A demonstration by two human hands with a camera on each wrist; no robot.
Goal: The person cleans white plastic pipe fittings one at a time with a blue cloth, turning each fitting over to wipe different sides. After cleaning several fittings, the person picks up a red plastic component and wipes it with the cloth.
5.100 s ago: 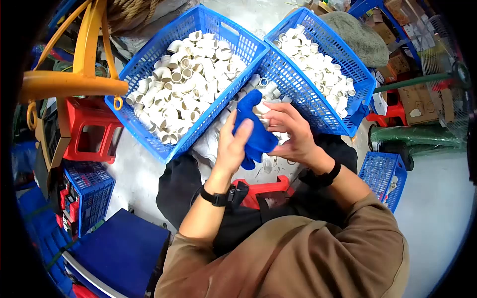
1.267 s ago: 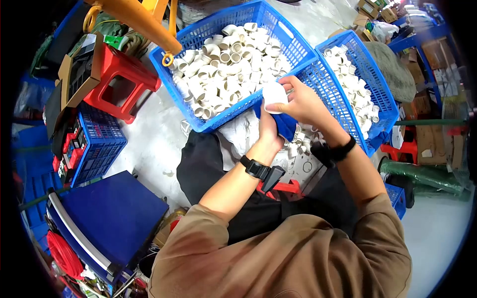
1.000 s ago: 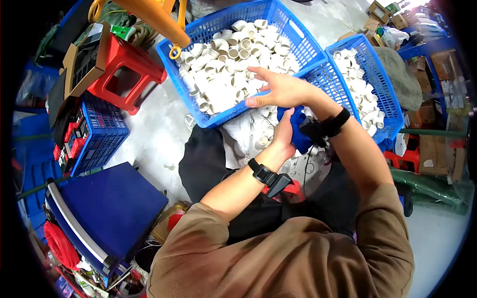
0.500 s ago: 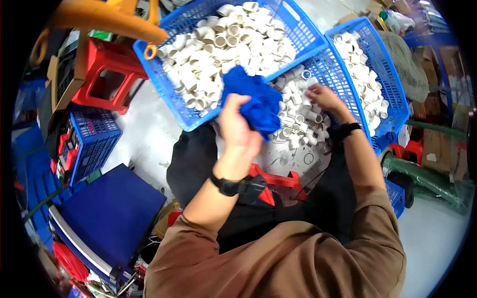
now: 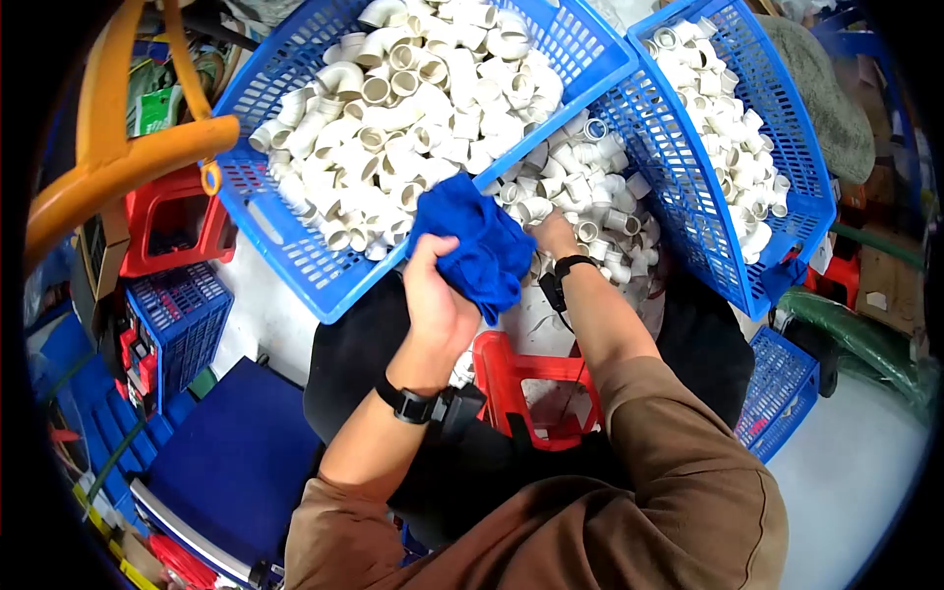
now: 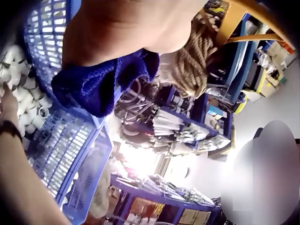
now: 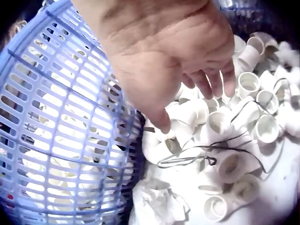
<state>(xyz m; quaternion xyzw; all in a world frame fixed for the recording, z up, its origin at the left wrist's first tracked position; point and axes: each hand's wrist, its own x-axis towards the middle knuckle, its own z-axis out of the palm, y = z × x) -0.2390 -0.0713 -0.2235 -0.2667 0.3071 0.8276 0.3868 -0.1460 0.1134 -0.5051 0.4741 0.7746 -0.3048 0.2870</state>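
Note:
My left hand (image 5: pixel 438 305) grips a bunched blue cloth (image 5: pixel 474 241) in front of the large blue basket's near edge. In the left wrist view, the cloth (image 6: pixel 101 84) hangs beneath the left hand (image 6: pixel 131 30). Low over a floor pile of white pipe fittings (image 5: pixel 600 221) is my right hand (image 5: pixel 556 236), its fingertips hidden in the head view. The right wrist view shows that hand (image 7: pixel 173 61) with thumb and fingers spread apart among the fittings (image 7: pixel 248 82), the thumb tip by one fitting (image 7: pixel 171 143); contact is unclear.
The large basket (image 5: pixel 388 270) full of white elbow fittings stands ahead, and another filled basket (image 5: pixel 688 157) stands at the right. A red stool (image 5: pixel 506 379) is between the knees. An orange metal frame (image 5: pixel 133 162) juts in at upper left.
The right hand, which held a white piece and then reached over the large basket, has come down to the floor pile. The left hand has moved left with the cloth, which now hangs more spread out.

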